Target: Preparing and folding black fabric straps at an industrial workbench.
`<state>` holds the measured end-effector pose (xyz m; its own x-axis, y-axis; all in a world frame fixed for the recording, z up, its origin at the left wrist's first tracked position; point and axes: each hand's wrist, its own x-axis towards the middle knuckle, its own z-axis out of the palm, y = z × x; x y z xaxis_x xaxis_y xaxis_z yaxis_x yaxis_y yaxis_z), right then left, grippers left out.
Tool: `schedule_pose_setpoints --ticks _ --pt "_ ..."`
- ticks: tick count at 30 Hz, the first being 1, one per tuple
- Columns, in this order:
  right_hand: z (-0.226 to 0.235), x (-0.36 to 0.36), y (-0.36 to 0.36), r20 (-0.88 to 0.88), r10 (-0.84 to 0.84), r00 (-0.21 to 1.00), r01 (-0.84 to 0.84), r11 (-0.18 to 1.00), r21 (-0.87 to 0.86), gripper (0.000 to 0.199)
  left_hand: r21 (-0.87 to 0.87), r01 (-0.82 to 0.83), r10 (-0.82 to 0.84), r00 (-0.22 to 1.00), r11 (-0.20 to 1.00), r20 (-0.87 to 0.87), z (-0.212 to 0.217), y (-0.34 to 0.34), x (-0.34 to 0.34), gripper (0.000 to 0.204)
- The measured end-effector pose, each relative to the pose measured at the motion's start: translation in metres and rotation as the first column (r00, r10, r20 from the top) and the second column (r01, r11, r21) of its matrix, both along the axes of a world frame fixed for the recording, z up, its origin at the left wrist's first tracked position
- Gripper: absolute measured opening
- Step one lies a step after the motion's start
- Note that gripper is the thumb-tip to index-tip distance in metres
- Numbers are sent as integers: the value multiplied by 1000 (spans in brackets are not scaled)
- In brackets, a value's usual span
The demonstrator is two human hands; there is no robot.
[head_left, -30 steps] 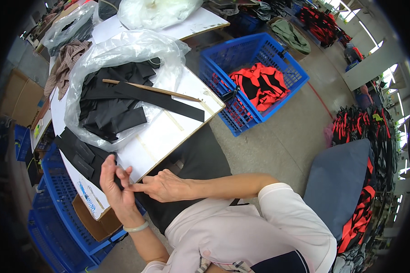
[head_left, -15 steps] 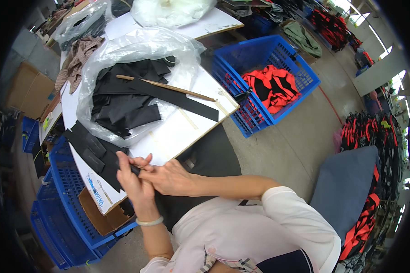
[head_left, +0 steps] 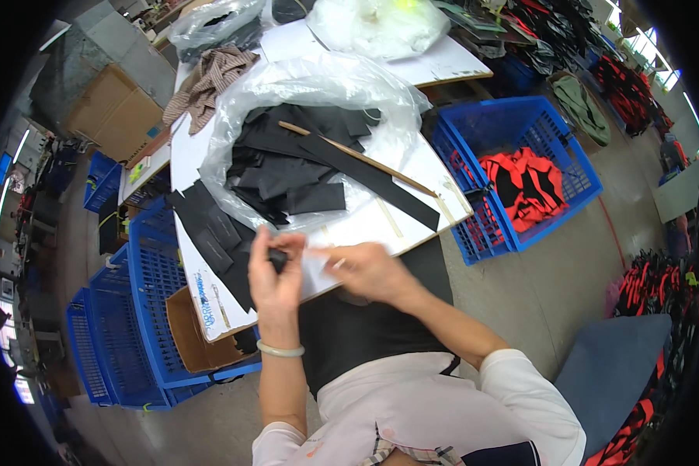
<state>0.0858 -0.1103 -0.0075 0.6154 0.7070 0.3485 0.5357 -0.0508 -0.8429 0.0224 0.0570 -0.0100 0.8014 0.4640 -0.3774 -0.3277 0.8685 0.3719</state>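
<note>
Black fabric pieces (head_left: 287,167) lay heaped on a clear plastic sheet (head_left: 326,85) on the white table (head_left: 412,167), beyond both hands; most appeared unhandled, so the bulk of the work seemed left. A smaller flat stack of black pieces (head_left: 213,233) lay just left of the left hand (head_left: 276,283). That hand was pinched on a small black piece (head_left: 278,259); the right hand (head_left: 369,272) sat just beside it, its grip blurred and not determinable. A blue crate (head_left: 520,171) of red-and-black items stood well right. A thin wooden stick (head_left: 357,158) crossed the heap.
</note>
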Motion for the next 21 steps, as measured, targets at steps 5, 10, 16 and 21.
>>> schedule_pose_setpoints --ticks 5,10,16,21 --pt "-34 107 -62 590 -566 575 720 693 -37 26 -148 33 -28 999 989 33 18 12 4 31" --pt "-56 140 -58 607 -499 618 650 759 -39 19 -315 129 -135 991 940 4 26 -12 25 33" --pt "5 68 -115 -61 -329 942 317 936 -155 16 -274 -97 97 995 957 -13 34 39 7 34" --pt "-2 3 -132 -182 -139 973 128 989 -73 31 -291 -150 147 989 945 -33 38 38 11 35"
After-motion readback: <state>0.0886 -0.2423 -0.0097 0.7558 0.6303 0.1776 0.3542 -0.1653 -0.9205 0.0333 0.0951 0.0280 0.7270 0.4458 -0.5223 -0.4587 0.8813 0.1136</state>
